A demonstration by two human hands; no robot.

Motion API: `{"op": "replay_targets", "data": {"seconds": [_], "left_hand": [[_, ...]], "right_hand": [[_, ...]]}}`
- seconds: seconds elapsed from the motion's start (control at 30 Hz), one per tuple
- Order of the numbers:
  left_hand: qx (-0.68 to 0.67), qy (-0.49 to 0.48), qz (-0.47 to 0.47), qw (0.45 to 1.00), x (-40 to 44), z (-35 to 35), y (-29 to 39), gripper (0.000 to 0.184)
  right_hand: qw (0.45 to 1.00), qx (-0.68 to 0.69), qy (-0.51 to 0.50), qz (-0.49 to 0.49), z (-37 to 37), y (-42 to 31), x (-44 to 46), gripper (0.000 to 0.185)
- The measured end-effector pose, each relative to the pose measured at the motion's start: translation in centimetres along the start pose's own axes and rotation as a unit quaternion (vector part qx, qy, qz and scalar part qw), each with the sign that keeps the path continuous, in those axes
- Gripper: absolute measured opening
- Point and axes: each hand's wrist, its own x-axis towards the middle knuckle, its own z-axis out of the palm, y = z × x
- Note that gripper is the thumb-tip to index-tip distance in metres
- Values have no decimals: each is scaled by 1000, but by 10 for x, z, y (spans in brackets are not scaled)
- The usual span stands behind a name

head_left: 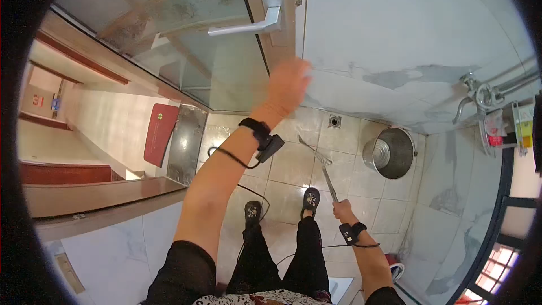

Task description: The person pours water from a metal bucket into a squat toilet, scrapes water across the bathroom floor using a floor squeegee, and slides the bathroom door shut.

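Note:
My left hand [290, 83] is raised at the edge of the glazed door [214, 68], a little below its silver lever handle [243, 28]. Motion blurs its fingers, so I cannot tell whether it touches the frame. My right hand [342, 210] is closed around the grey handle of a long-handled tool [327, 181]. The tool slants forward and left, ending in a thin, pale head low over the tiled floor [282, 164]. What kind of tool it is I cannot make out. Black straps with small boxes and cables sit on both wrists.
A metal bucket [389, 153] stands on the floor by the far wall, near a drain [335, 121]. Taps and pipes [485, 95] are on the wall at right, beside a shelf [502, 130] of small items. A red mat [161, 134] lies beyond the doorway at left.

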Motion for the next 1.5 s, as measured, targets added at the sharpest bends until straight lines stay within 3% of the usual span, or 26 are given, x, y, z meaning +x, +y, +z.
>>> {"op": "replay_targets", "data": {"seconds": [0.03, 0.1, 0.17, 0.23, 0.33, 0.43, 0.53, 0.63, 0.83, 0.9, 0.97, 1.03, 1.07, 1.1, 1.13, 1.17, 1.23, 1.3, 1.33, 1.4, 1.43, 1.5], "left_hand": [[62, -121, 70, 988, 2, 11, 4, 25], [251, -117, 147, 950, 6, 46, -8, 28], [385, -134, 173, 896, 9, 82, -22, 34], [485, -162, 152, 846, 11, 100, -39, 39], [561, -389, 159, 713, 34, 72, -11, 41], [597, -362, 149, 701, 30, 86, -16, 39], [562, -312, 160, 749, 19, 97, -25, 30], [492, -320, 120, 801, 3, 106, -26, 30], [453, -337, 84, 821, -73, 54, 29, 34], [413, -291, 2, 863, -109, 52, 45, 35], [181, -234, -21, 955, -145, 52, 60, 35], [8, -255, -50, 966, -173, 50, 63, 37], [-77, -290, -228, 926, -195, 51, 64, 43], [-159, -309, -398, 849, -220, 55, 64, 50], [-120, -264, -457, 841, -251, 66, 64, 55], [-81, -217, -513, 826, -285, 79, 65, 59], [-77, -85, -642, 759, -320, 100, 51, 67], [-140, 87, -757, 632, -338, 112, 32, 73], [-223, 263, -713, 610, -314, 98, 33, 74], [-140, 194, -798, 553, -376, 118, -7, 71], [-116, 266, -822, 490, -388, 116, -18, 65], [-55, 429, -826, 362, -409, 112, -38, 52]], "right_hand": [[988, -109, -50, -99, -12, 4, 14, 20], [895, -312, -145, -282, -35, 19, 36, 21], [987, -55, -64, -140, -38, 12, 28, 20], [999, -14, -28, -45, -43, -14, 16, 20], [998, -30, 3, -54, -47, -19, 22, 21], [997, 18, -53, -57, -51, -20, 25, 22], [993, 95, -71, 0, -49, -22, 32, 21], [991, 116, -53, -27, -42, -30, 30, 22], [995, 72, -65, -39, -26, -56, 47, 14], [961, -109, -95, -237, -17, -23, 122, 11], [943, -128, -91, -292, -4, -30, 140, 11], [978, 9, -53, -203, 9, -81, 109, 11], [961, -86, -47, -257, 17, -87, 132, 10], [932, -180, -41, -311, 26, -86, 169, 9], [880, -296, -26, -371, 36, -97, 179, 9], [809, -400, 5, -430, 46, -110, 188, 9], [574, -622, 84, -525, 60, -146, 169, 12], [657, -508, 136, -540, 102, -135, 224, 14], [692, -450, 162, -541, 118, -138, 229, 15], [614, -562, 104, -545, 115, -156, 202, 14], [566, -614, 73, -545, 113, -164, 182, 14], [577, -610, 41, -541, 116, -141, 199, 14]]}}
